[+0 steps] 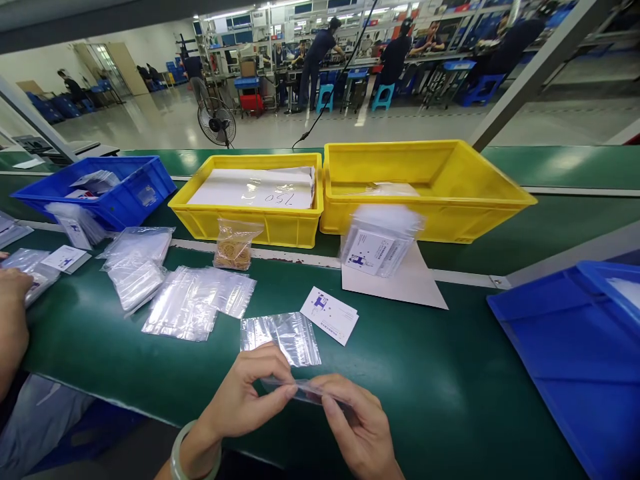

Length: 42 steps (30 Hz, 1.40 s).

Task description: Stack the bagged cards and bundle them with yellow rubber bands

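Over the near edge of the green bench point(440, 373), the left hand point(250, 393) pinches one end of a small clear bag point(306, 392) between thumb and forefinger, while the right hand point(357, 420) pinches the other end with its thumb against its fingers. The bag is seen almost edge-on, so its contents cannot be told. Just beyond the hands lie some flat empty bags point(287, 337), with a pair of printed cards point(329, 315) at their right corner. Farther toward the bench's far edge, a pile of filled bags point(375, 247) rests on a white sheet point(405, 283), in front of the right-hand yellow bin point(400, 217). A bag of rubber bands point(234, 252) stands before the left-hand yellow bin point(245, 223).
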{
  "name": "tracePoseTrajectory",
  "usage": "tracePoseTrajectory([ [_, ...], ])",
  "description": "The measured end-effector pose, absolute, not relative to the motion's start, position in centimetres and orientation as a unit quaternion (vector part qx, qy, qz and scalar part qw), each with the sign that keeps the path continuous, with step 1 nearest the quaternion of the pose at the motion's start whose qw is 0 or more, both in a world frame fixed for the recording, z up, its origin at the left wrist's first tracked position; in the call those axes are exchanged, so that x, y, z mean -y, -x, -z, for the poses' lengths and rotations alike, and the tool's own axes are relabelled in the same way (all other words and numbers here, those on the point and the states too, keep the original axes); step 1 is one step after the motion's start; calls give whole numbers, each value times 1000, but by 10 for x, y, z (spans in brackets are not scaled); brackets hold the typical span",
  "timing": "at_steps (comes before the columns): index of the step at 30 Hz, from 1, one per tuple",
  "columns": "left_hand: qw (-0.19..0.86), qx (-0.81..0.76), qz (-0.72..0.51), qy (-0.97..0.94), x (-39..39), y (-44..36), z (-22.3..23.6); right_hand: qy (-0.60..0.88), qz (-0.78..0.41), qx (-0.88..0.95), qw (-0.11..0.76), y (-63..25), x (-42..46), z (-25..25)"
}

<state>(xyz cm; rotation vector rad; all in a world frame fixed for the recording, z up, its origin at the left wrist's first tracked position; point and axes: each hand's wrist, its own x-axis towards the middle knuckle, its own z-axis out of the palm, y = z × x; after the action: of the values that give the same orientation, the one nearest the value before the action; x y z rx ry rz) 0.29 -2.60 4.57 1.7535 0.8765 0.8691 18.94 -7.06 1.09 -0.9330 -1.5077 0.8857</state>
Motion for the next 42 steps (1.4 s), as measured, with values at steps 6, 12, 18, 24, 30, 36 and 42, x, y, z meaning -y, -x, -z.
tracePoseTrajectory([
  [6,492,-348,-344,-720,30,-2,-47,385,-377,650,536,-191,65,-16],
  [12,511,-347,-299,-727,31,-8,-49,383,-409,686,465,-191,64,-16],
  [18,460,-377,-305,-744,27,-12,-42,411,-384,711,422,-209,52,-23],
  [24,139,-606,-175,-764,15,13,11,569,-244,651,439,-280,-35,-41],
  [30,-52,-629,-120,-766,23,25,64,618,-130,637,441,-332,-119,-50],
  [36,-37,-592,-184,-784,17,20,73,634,-108,679,355,-306,-76,8],
  [42,36,-590,-202,-781,15,19,71,664,-169,689,236,-275,-20,69],
])
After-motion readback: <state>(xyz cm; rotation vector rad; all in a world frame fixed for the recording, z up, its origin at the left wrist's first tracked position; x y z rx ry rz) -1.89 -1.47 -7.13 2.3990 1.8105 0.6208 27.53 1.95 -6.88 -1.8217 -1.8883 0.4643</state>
